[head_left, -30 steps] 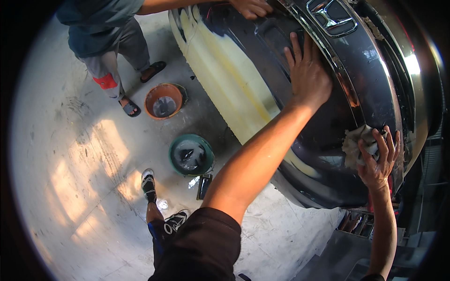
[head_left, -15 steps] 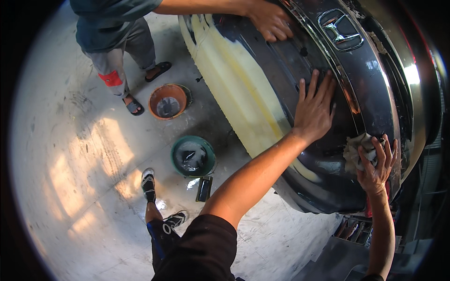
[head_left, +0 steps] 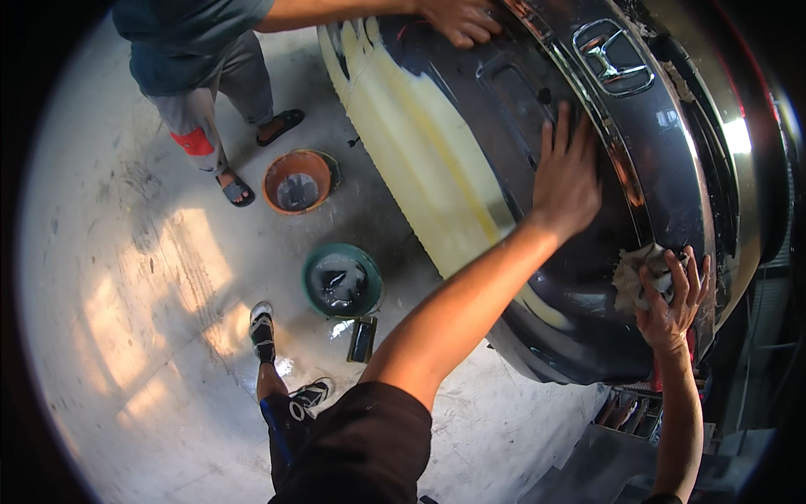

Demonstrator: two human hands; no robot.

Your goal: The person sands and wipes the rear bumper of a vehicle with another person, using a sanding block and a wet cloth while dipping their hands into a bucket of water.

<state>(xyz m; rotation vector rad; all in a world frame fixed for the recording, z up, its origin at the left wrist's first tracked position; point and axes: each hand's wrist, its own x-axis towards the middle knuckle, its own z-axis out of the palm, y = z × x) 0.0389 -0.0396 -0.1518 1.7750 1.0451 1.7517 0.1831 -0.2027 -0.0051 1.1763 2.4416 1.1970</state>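
Observation:
My left hand (head_left: 567, 185) lies flat on the dark trunk lid (head_left: 512, 109) of a car, fingers stretched out and a little blurred. Nothing shows in its grasp, though what is under the palm is hidden. Lower on the right, my right hand (head_left: 670, 307) has its fingers curled over a crumpled greyish-beige cloth (head_left: 640, 273), pressed against the car's rear panel near the chrome trim (head_left: 625, 172). Just left of my left hand runs a pale yellow, matte bumper area (head_left: 420, 143) with dark patches at its far end.
A co-worker's hand (head_left: 463, 18) rests on the far part of the lid. On the floor stand an orange-brown bucket (head_left: 270, 186) and a green basin (head_left: 315, 290) with wet contents. A dark rectangular block (head_left: 363, 340) lies beside the basin. A shoe (head_left: 263, 329) is close by.
My left hand has slid slightly farther up the lid, while my right hand stays at the cloth. The co-worker's hand has shifted left and away.

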